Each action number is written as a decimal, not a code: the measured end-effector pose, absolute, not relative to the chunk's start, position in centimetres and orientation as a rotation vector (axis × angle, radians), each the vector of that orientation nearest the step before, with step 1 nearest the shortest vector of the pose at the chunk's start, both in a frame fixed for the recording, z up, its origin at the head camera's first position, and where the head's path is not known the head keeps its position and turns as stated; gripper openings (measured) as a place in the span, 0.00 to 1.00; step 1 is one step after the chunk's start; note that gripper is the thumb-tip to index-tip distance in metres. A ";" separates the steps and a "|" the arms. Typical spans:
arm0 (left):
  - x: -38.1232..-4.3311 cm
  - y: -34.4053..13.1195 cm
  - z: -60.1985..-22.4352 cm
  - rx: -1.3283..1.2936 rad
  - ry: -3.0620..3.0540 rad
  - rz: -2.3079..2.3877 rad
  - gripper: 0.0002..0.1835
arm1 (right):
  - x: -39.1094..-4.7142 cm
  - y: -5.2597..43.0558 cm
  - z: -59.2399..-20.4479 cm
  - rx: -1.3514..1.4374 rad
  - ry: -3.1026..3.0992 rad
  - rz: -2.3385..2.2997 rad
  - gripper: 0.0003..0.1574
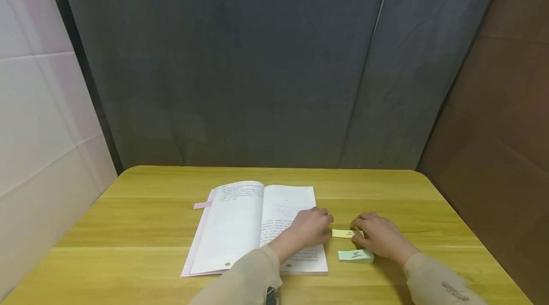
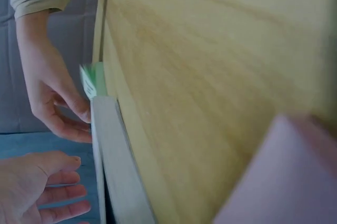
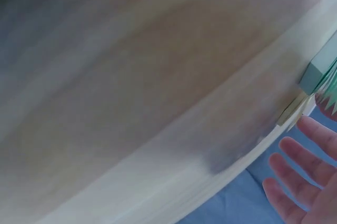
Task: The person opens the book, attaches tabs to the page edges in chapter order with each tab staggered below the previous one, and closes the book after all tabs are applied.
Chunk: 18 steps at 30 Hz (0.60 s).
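Note:
An open book (image 1: 233, 233) lies on the table, printed on both pages. My left hand (image 1: 310, 226) is over its right page, fingertips by the outer edge; the left wrist view shows that hand (image 2: 39, 187) with fingers loosely extended. A yellow sticky-note pad (image 1: 341, 233) with dark marks lies right of the book. My right hand (image 1: 381, 236) is at the pad's right end, thumb overlapping it; in the right wrist view its fingers (image 3: 303, 155) are spread and relaxed. Nearer me sits a thicker green sticky-note pad (image 1: 355, 256), also marked.
A pink tab (image 1: 202, 205) sticks out from the book's left side. The wooden table (image 1: 128, 228) has rounded far corners. A dark grey curtain (image 1: 236, 66) stands behind it, with a white sheet (image 1: 47, 119) at left and a brown one (image 1: 502, 119) at right.

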<state>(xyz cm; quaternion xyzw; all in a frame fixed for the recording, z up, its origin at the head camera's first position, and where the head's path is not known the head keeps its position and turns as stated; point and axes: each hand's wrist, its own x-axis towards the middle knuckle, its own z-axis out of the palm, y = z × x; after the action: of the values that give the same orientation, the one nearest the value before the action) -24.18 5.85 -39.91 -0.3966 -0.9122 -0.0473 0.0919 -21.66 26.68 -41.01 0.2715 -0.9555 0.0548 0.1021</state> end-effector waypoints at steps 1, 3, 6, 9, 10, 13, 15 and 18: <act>-24.3 6.0 -40.1 -1.174 -2.722 -0.138 0.11 | -21.7 26.6 -41.0 0.800 -2.833 0.160 0.12; -24.5 6.3 -40.5 -1.172 -2.741 -0.137 0.10 | -21.7 26.5 -41.1 0.793 -2.857 0.153 0.13; -24.7 6.8 -41.1 -1.172 -2.756 -0.110 0.08 | -21.8 26.4 -41.1 0.788 -2.879 0.136 0.14; -24.8 7.3 -41.5 -1.165 -2.770 -0.066 0.09 | -21.9 26.4 -41.1 0.782 -2.891 0.122 0.15; -24.9 7.5 -41.6 -1.161 -2.775 -0.044 0.09 | -21.9 26.4 -41.1 0.780 -2.895 0.116 0.15; -24.9 7.9 -41.9 -1.140 -2.791 0.008 0.09 | -21.9 26.4 -41.1 0.776 -2.905 0.101 0.15; -25.0 8.1 -42.0 -1.124 -2.794 0.043 0.10 | -21.9 26.4 -41.1 0.777 -2.906 0.095 0.15; -25.1 8.4 -42.2 -1.104 -2.790 0.082 0.10 | -22.0 26.4 -41.1 0.789 -2.897 0.089 0.15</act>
<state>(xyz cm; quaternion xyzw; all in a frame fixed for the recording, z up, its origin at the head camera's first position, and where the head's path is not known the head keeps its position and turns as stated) -25.06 8.37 -42.17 -0.3670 -0.9272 0.0271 0.0697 -21.97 26.38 -41.12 0.2619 -0.9622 0.0296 0.0690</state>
